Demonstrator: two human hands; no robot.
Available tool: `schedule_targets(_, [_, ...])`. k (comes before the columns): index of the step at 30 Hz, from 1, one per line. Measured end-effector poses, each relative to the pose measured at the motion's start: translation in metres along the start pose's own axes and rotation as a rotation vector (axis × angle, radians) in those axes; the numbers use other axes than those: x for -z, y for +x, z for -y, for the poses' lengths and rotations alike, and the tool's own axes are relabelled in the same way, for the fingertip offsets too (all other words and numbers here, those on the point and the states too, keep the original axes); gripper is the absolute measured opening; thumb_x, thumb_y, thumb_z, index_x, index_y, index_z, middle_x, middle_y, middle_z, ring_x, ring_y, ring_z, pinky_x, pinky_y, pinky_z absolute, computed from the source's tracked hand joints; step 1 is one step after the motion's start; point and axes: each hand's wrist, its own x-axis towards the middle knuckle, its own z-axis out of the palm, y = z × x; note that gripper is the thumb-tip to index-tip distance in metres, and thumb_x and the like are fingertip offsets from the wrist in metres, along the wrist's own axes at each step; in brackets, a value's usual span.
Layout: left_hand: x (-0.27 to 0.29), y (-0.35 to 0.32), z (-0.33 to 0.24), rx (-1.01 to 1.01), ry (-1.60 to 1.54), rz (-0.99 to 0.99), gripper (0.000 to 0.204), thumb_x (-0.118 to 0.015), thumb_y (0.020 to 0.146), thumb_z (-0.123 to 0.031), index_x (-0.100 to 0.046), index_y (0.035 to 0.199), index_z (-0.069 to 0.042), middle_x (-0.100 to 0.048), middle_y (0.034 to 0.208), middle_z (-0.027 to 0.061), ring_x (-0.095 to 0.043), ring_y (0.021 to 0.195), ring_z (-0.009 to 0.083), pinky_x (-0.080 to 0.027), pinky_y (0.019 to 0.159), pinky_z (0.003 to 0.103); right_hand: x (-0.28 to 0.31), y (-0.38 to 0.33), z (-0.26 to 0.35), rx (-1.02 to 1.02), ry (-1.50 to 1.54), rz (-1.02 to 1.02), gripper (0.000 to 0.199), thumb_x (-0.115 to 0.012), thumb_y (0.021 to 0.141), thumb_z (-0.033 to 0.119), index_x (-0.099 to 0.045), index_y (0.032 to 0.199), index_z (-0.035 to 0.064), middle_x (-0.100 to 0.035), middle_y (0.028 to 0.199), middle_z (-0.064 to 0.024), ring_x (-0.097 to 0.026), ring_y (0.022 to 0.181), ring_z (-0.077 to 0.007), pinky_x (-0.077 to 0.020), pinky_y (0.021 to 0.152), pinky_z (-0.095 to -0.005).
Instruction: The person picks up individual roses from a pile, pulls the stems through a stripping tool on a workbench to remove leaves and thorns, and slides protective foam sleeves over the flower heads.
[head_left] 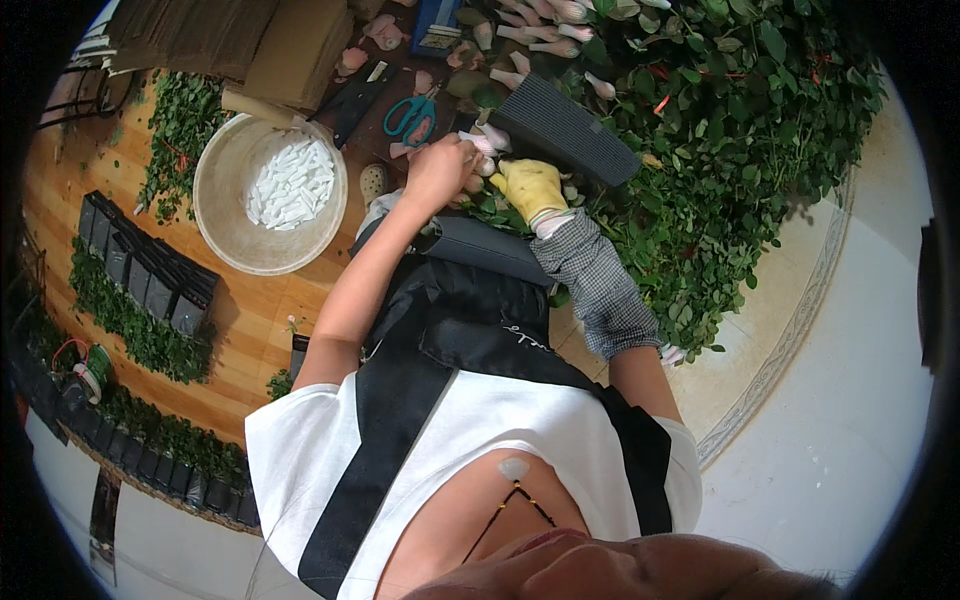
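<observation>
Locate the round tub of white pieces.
In the head view, the round tub is left of the bare left hand, just below the stacked cardboard in the picture.

Yellow glove, grey checked sleeve, pale pink buds, teal scissors, green leaves

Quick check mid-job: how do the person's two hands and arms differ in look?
The left hand is bare; the right hand wears a yellow glove. The left arm is uncovered below the shirt, while the right arm has a grey checked oversleeve. Both hands are at the pale flower buds.
</observation>
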Motion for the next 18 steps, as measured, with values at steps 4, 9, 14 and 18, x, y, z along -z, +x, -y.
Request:
schedule_targets(4, [-0.01, -0.005, 0.03, 0.235, -0.053, -0.419, 0.021, -0.061, 0.092, -0.024, -0.071, 0.093, -0.005, -0.067, 0.087, 0.0187, -0.065, 0.081, 0.0377, -0.052, 0.071, 0.046, -0.002, 0.001, 0.003, -0.098, 0.006, 0.044, 0.028, -0.063, 0.093, 0.034, -0.071, 0.091, 0.0068, -0.071, 0.083, -0.0135, -0.069, 0.083, -0.0328, -0.0535, 0.073, -0.0427])
schedule_targets(9, [0.035, -0.016, 0.044, 0.006, -0.187, -0.593, 0.02, -0.066, 0.084, -0.019, -0.064, 0.082, 0.0, -0.065, 0.088, 0.0166, -0.064, 0.075, 0.0374, -0.05, 0.067, 0.043, 0.029, -0.019, 0.002, 0.007, 0.158, -0.14, 0.032, -0.063, 0.093, 0.034, -0.07, 0.084, 0.0051, -0.071, 0.08, -0.0143, -0.069, 0.077, -0.0321, -0.0536, 0.068, -0.0431])
schedule_targets(14, [0.01, -0.001, -0.001, 0.197, -0.138, 0.045, 0.038, -0.065, 0.095, -0.036, -0.066, 0.103, 0.001, -0.07, 0.085, 0.0209, -0.07, 0.079, 0.0324, -0.053, 0.068, 0.042, -0.006, -0.009, -0.006, -0.041, -0.165, -0.177, 0.028, -0.063, 0.087, 0.028, -0.07, 0.067, 0.0088, -0.069, 0.072, -0.0127, -0.069, 0.068, -0.0292, -0.0529, 0.059, -0.0416])
schedule_targets(18, [-0.004, 0.011, -0.004, 0.041, -0.057, -0.113, 0.027, -0.062, 0.094, -0.031, -0.069, 0.091, -0.006, -0.069, 0.082, 0.0147, -0.068, 0.075, 0.0353, -0.053, 0.066, 0.047, -0.028, 0.003, -0.009, -0.192, -0.187, -0.092, 0.021, -0.061, 0.086, 0.024, -0.075, 0.088, 0.0074, -0.072, 0.088, -0.0155, -0.069, 0.084, -0.0367, -0.0544, 0.073, -0.047])
